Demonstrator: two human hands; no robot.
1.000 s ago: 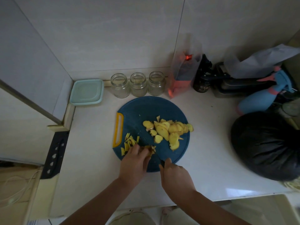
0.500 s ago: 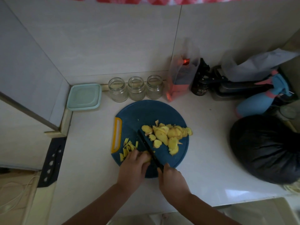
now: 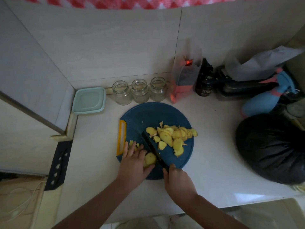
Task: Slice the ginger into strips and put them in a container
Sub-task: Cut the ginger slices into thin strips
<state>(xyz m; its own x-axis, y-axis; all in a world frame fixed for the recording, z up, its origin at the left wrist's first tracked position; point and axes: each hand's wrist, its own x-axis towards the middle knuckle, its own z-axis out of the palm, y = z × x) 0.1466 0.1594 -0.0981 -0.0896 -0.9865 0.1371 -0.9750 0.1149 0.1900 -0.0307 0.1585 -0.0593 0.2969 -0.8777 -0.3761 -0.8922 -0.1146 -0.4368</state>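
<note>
A round blue cutting board (image 3: 156,116) lies on a pale bench (image 3: 214,146), near its front edge. At the board's near left, the left hand (image 3: 132,164) presses a ginger slice (image 3: 150,158) with flat fingers, beside cut strips (image 3: 131,143). The right hand (image 3: 178,180) has its fingers curled round a black knife (image 3: 153,147). Ginger slices (image 3: 173,136) are piled on the right. A teal container (image 3: 89,100) sits in the back-left corner. Bare bench separates the board from a black bag (image 3: 270,149).

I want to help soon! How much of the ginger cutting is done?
A few strips lie on the board. Now the left hand presses one slice while the right hand holds the knife beside it. The pile of slices is uncut, and the jars look empty.
</note>
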